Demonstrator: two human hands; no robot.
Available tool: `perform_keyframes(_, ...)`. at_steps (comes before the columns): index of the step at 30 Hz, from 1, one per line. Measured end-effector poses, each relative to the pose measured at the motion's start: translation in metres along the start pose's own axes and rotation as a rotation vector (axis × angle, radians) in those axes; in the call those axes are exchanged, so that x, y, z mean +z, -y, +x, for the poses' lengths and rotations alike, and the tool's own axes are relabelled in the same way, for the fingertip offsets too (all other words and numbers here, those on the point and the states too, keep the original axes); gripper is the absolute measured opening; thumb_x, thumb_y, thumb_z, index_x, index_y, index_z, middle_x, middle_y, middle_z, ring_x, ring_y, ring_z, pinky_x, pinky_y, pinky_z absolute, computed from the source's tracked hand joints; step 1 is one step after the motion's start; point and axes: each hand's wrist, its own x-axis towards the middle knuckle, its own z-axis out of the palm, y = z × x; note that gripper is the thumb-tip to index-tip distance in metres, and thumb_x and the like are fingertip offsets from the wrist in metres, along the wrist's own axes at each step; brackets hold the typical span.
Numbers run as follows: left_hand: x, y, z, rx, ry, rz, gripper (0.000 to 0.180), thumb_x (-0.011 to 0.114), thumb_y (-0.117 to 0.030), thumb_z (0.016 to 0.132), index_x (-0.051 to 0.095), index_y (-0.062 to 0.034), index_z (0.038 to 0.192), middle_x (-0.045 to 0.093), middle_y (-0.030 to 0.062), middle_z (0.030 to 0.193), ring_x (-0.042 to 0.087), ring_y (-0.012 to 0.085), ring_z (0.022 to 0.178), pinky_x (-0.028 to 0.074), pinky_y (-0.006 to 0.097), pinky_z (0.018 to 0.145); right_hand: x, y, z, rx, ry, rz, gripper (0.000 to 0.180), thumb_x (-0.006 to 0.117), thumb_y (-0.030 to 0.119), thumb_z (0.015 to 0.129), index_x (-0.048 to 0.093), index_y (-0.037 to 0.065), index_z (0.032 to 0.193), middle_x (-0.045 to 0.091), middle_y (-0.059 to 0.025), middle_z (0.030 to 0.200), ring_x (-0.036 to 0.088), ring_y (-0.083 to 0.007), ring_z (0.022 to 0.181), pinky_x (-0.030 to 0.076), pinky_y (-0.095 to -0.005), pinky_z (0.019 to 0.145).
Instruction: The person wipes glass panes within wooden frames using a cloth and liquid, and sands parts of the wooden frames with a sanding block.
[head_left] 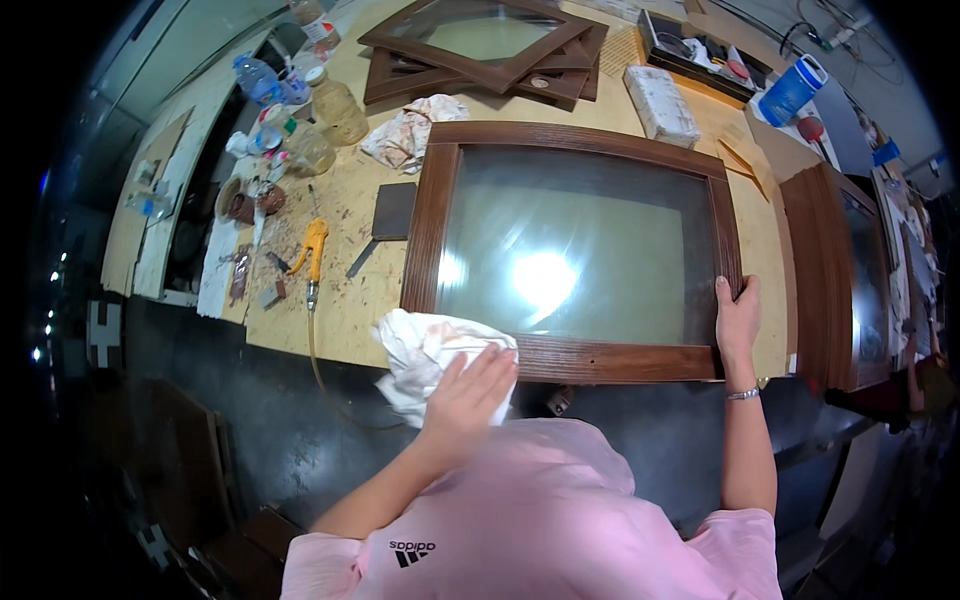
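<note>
A brown wooden-framed glass cabinet door [610,364] lies flat on the workbench, its near rail along the bench's front edge. Its glass pane [590,255] reflects a bright light. At the near left corner of the frame, my left hand [468,392] presses a crumpled white cloth [415,345] with pinkish stains; part of the cloth hangs past the edge. My right hand [738,315] grips the door's right stile near its lower end, thumb on top and the other fingers mostly hidden.
More brown framed doors [480,45] are stacked at the back. Left of the door are a stained rag [415,130], a dark flat pad [395,212], a yellow air blow gun [315,250] with its hose, and several bottles and jars [338,108]. A white wrapped block [662,105] and toolbox [700,60] lie back right.
</note>
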Motion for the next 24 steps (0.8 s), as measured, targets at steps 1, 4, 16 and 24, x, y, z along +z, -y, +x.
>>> perform_keyframes(1,0.005,0.007,-0.005,-0.034,-0.088,0.045,0.048,0.052,-0.003,0.082,0.061,-0.0028,0.129,0.058,0.016,0.136,0.053,0.0312,0.13,0.033,0.051,0.111,-0.001,0.002,-0.001,-0.004,0.006,0.019,0.039,0.063,0.029,0.091,0.05,-0.003,0.111,0.066,-0.0264,0.094,0.063,-0.0443,0.09,0.047,-0.0494,0.078)
perform_keyframes(4,-0.007,0.051,-0.036,-0.19,-0.351,0.244,0.038,0.054,-0.009,0.089,0.062,-0.0007,0.125,0.063,0.0156,0.129,0.059,0.0313,0.122,0.037,0.05,0.108,-0.01,0.005,-0.007,-0.003,0.026,0.057,0.037,0.063,0.025,0.09,0.05,-0.002,0.111,0.066,-0.0266,0.094,0.063,-0.0443,0.091,0.047,-0.0488,0.079)
perform_keyframes(16,0.0,-0.018,0.051,-0.42,-0.081,-0.462,0.037,0.049,-0.01,0.093,0.063,-0.0006,0.126,0.067,0.014,0.12,0.061,0.0221,0.115,0.045,0.036,0.1,-0.06,-0.034,-0.054,0.034,0.293,0.458,0.037,0.057,0.015,0.092,0.058,-0.008,0.121,0.068,-0.0157,0.09,0.066,-0.0215,0.084,0.051,-0.0342,0.077)
perform_keyframes(24,0.036,-0.136,0.216,0.433,0.154,-0.251,0.053,0.065,-0.022,0.089,0.053,-0.012,0.139,0.05,0.0144,0.143,0.043,0.0318,0.136,0.031,0.046,0.114,-0.012,-0.064,-0.108,0.246,-0.048,0.702,0.035,0.048,0.014,0.098,0.058,-0.008,0.124,0.069,-0.0191,0.098,0.065,-0.0238,0.085,0.05,-0.0349,0.079)
